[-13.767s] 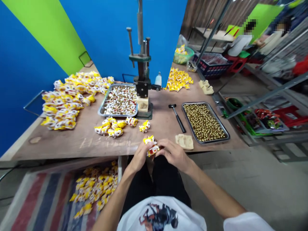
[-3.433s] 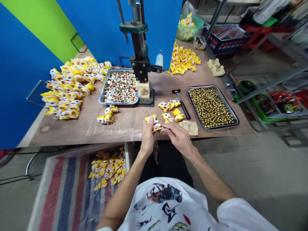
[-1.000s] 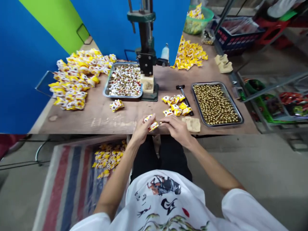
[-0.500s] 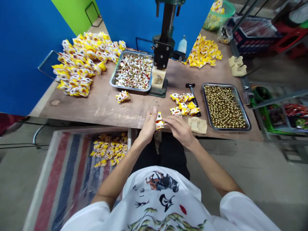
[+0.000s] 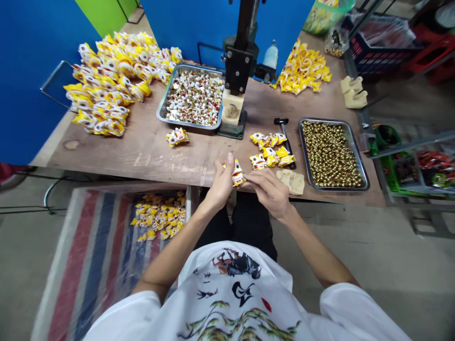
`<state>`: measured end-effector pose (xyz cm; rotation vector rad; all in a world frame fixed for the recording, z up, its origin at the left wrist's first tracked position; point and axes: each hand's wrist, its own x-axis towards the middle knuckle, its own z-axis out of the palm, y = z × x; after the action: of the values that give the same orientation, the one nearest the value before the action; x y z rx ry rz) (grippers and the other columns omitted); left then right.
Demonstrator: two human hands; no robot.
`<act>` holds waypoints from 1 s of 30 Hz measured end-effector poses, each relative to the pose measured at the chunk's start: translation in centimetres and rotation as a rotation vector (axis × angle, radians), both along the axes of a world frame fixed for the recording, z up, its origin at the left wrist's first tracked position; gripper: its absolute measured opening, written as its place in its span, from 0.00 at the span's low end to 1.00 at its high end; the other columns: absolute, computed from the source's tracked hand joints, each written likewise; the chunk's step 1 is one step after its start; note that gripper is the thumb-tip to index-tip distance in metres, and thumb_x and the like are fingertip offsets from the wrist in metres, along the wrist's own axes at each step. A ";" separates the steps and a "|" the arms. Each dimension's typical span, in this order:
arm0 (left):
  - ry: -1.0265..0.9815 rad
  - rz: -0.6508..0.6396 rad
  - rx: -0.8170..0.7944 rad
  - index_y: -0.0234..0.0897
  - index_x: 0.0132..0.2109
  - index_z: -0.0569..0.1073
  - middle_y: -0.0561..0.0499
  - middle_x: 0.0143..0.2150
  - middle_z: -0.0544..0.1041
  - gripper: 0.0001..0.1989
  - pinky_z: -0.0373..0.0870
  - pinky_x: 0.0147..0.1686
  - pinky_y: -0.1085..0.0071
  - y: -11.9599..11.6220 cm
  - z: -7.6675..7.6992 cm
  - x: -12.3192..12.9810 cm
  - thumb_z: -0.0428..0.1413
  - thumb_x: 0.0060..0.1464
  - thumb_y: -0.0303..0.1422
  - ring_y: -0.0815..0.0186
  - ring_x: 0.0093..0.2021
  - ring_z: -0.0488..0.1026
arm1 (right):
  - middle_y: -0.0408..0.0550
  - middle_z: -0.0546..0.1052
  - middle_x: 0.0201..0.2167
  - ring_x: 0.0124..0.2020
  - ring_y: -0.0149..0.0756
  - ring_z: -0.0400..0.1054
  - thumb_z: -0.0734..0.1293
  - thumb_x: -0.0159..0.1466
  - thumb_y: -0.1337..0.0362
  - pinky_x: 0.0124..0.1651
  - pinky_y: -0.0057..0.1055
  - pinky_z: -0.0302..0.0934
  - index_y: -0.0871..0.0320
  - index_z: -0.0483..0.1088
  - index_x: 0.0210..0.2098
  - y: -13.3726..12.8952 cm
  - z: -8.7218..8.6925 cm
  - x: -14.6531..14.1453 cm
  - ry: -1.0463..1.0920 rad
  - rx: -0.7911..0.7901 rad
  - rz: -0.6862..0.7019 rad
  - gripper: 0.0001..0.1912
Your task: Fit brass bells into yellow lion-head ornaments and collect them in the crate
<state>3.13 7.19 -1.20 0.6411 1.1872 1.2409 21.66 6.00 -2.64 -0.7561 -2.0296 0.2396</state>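
Close to the table's front edge, my left hand (image 5: 221, 184) grips a small yellow-and-white lion-head figure (image 5: 237, 174), its face with eyes and red mouth turned up. My right hand (image 5: 270, 190) is closed in a pinch, its fingertips against the figure's lower right side; what lies between them is hidden. Right of the figure, several similar lion heads (image 5: 270, 156) lie in a cluster beside a small black-headed hammer (image 5: 283, 130). A cream-coloured mould block (image 5: 290, 182) sits just beyond my right hand. One more lion head (image 5: 177, 137) lies alone to the left.
A hand press (image 5: 239, 71) stands mid-table, beside a tray (image 5: 159, 113) of small white-and-gold pieces. Gold bells fill another tray (image 5: 364, 176) at right. Lion heads (image 5: 110, 80) are heaped at left, yellow parts (image 5: 305, 68) behind. Below left, a box (image 5: 159, 213) holds more lion heads.
The camera view has shifted slightly. Both hands stay together at the lion-head figure, which looks a little more tilted. Nothing has been put down or picked up.
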 end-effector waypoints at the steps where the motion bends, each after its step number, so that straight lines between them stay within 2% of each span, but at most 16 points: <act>1: 0.018 0.022 0.027 0.42 0.44 0.68 0.48 0.41 0.75 0.37 0.74 0.36 0.66 0.0 -0.1 0.1 0.69 0.52 0.68 0.56 0.43 0.81 | 0.50 0.86 0.53 0.51 0.48 0.82 0.69 0.78 0.70 0.57 0.49 0.78 0.40 0.73 0.73 0.0 0.1 0.0 -0.013 -0.007 0.002 0.29; 6: 0.076 0.079 0.081 0.44 0.42 0.67 0.50 0.38 0.72 0.37 0.70 0.37 0.65 0.2 -1.3 -0.2 0.71 0.49 0.67 0.56 0.43 0.77 | 0.53 0.84 0.54 0.54 0.50 0.80 0.63 0.79 0.71 0.61 0.51 0.76 0.41 0.71 0.74 0.2 0.4 -0.6 -0.113 -0.051 -0.012 0.29; 10: 0.109 0.108 0.057 0.44 0.42 0.66 0.50 0.38 0.73 0.36 0.72 0.38 0.64 0.8 -2.9 -0.8 0.70 0.51 0.68 0.56 0.42 0.78 | 0.55 0.83 0.53 0.53 0.51 0.78 0.61 0.79 0.73 0.59 0.51 0.76 0.46 0.71 0.72 0.8 -0.8 -1.9 -0.133 -0.010 0.014 0.27; 13: 0.117 0.010 -0.009 0.44 0.43 0.66 0.50 0.36 0.75 0.36 0.72 0.33 0.64 1.2 -3.9 -1.7 0.68 0.54 0.69 0.58 0.35 0.77 | 0.55 0.83 0.51 0.50 0.51 0.78 0.63 0.80 0.69 0.54 0.49 0.77 0.50 0.72 0.68 1.6 -1.9 -2.5 -0.160 -0.052 0.067 0.20; 15: 0.160 -0.066 -0.020 0.43 0.43 0.68 0.49 0.35 0.76 0.34 0.70 0.30 0.65 1.6 -4.0 -3.3 0.65 0.57 0.69 0.59 0.31 0.76 | 0.54 0.83 0.50 0.49 0.51 0.79 0.64 0.81 0.66 0.52 0.48 0.76 0.51 0.73 0.65 2.5 -2.5 -2.2 -0.177 -0.104 0.099 0.16; 16: 0.227 -0.063 0.020 0.43 0.44 0.70 0.48 0.36 0.76 0.33 0.70 0.31 0.65 1.8 -3.9 -4.6 0.65 0.58 0.68 0.58 0.32 0.76 | 0.54 0.83 0.50 0.49 0.51 0.78 0.63 0.81 0.65 0.52 0.48 0.76 0.51 0.73 0.64 3.1 -2.6 -2.0 -0.182 -0.119 0.095 0.14; 17: 0.330 -0.020 0.091 0.42 0.46 0.72 0.47 0.38 0.77 0.32 0.71 0.33 0.64 2.1 -3.5 -6.1 0.65 0.60 0.66 0.58 0.34 0.77 | 0.55 0.83 0.50 0.50 0.51 0.78 0.63 0.82 0.63 0.53 0.48 0.75 0.51 0.74 0.62 3.7 -2.7 -1.7 -0.193 -0.120 0.069 0.13; 19: 0.606 0.162 0.267 0.40 0.53 0.74 0.44 0.47 0.77 0.30 0.75 0.44 0.61 3.0 -2.8 -9.7 0.68 0.62 0.60 0.56 0.42 0.77 | 0.56 0.83 0.49 0.51 0.53 0.77 0.64 0.82 0.61 0.56 0.50 0.73 0.53 0.76 0.60 4.8 -2.6 -1.4 -0.253 -0.098 -0.047 0.12; 21: 0.866 0.343 0.363 0.39 0.61 0.72 0.39 0.57 0.75 0.35 0.73 0.58 0.55 4.4 -2.3 -13.4 0.72 0.59 0.55 0.50 0.53 0.76 | 0.58 0.83 0.49 0.54 0.56 0.75 0.65 0.81 0.59 0.59 0.53 0.69 0.54 0.77 0.56 5.7 -2.4 -1.5 -0.362 -0.079 -0.195 0.12; 22: 0.969 0.390 0.381 0.38 0.62 0.71 0.37 0.61 0.73 0.40 0.69 0.66 0.50 5.3 -2.4 -14.8 0.76 0.53 0.53 0.45 0.60 0.73 | 0.60 0.83 0.51 0.56 0.57 0.74 0.65 0.81 0.58 0.60 0.53 0.68 0.55 0.78 0.55 5.9 -2.2 -1.7 -0.417 -0.082 -0.267 0.12; 24: 1.096 0.354 0.402 0.38 0.62 0.70 0.35 0.65 0.69 0.46 0.56 0.76 0.41 7.3 -2.9 -16.7 0.82 0.43 0.49 0.35 0.70 0.64 | 0.61 0.83 0.55 0.60 0.59 0.72 0.65 0.81 0.57 0.62 0.53 0.66 0.55 0.79 0.54 6.4 -1.8 -1.9 -0.488 -0.108 -0.387 0.13; 26: 1.131 0.286 0.439 0.39 0.60 0.71 0.39 0.65 0.68 0.44 0.51 0.78 0.38 9.1 -3.8 -17.2 0.82 0.42 0.47 0.33 0.73 0.60 | 0.60 0.81 0.58 0.62 0.58 0.71 0.66 0.81 0.54 0.64 0.52 0.65 0.53 0.79 0.58 6.9 -1.3 -0.8 -0.494 -0.143 -0.473 0.14; 28: 1.125 0.266 0.503 0.41 0.57 0.73 0.45 0.63 0.69 0.35 0.56 0.78 0.41 10.2 -4.6 -16.9 0.79 0.49 0.45 0.38 0.71 0.63 | 0.57 0.81 0.60 0.62 0.56 0.72 0.65 0.81 0.52 0.65 0.50 0.65 0.52 0.78 0.62 7.2 -0.5 2.6 -0.424 -0.182 -0.552 0.17; 30: 1.096 0.288 0.565 0.43 0.53 0.76 0.50 0.58 0.72 0.26 0.61 0.77 0.46 10.3 -5.0 -16.4 0.77 0.53 0.41 0.46 0.67 0.67 | 0.57 0.83 0.57 0.59 0.54 0.75 0.64 0.82 0.54 0.63 0.47 0.66 0.53 0.80 0.59 7.3 0.4 8.2 -0.307 -0.216 -0.680 0.17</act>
<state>-13.24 17.52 -6.22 1.7637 1.8574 1.5192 29.87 13.30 -2.27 -1.6464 -1.9097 -0.0592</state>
